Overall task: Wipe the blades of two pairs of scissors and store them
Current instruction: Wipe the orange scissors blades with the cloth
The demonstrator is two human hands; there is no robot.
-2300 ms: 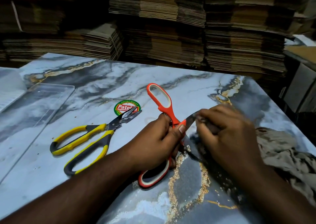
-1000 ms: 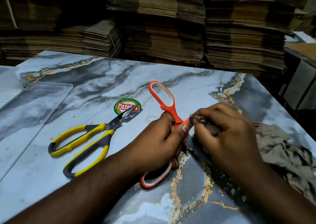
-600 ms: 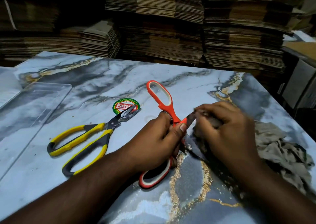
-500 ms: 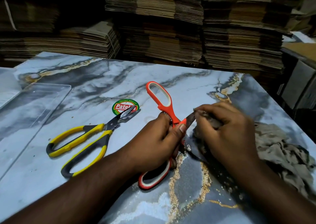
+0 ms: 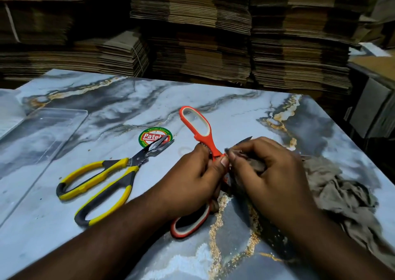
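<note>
My left hand (image 5: 192, 181) grips the orange scissors (image 5: 199, 128); my right hand (image 5: 267, 172), at 3 o'clock, pinches the cloth (image 5: 342, 192) around one blade.

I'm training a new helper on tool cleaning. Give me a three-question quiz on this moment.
1. True or false: the yellow scissors are being held.
2. Which hand grips the orange scissors near the pivot? A) left hand B) right hand
3. Fill in: the right hand presses a ___ onto the blade.

Key: 1 false, they lie on the table; 2 A; 3 cloth.
</note>
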